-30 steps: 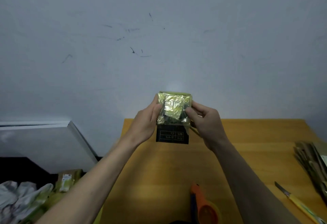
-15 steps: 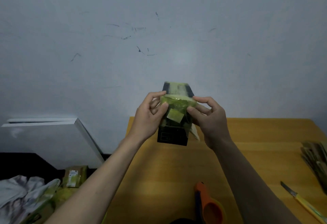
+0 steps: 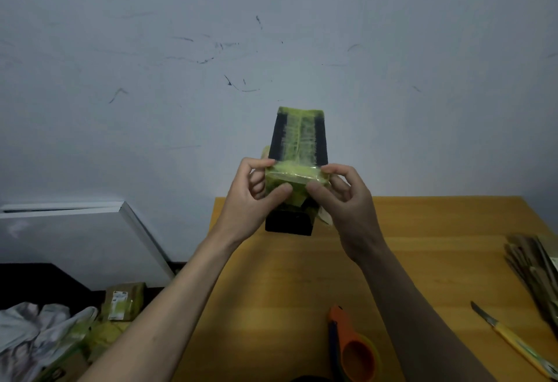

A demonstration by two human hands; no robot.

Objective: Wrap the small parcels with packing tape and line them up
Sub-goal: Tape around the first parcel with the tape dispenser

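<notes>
Both hands, left (image 3: 252,200) and right (image 3: 344,197), pinched a dark parcel (image 3: 297,140) aloft over the worktop's (image 3: 422,230) far edge; its loose tape flap (image 3: 324,217) might crease or stick askew if pressed carelessly.

Bare desk (image 3: 271,285) lies open under the raised hands. The tape dispenser (image 3: 351,348) blocks the near edge; a knife (image 3: 513,341) and stacked cardboard (image 3: 534,273) crowd the right side.
</notes>
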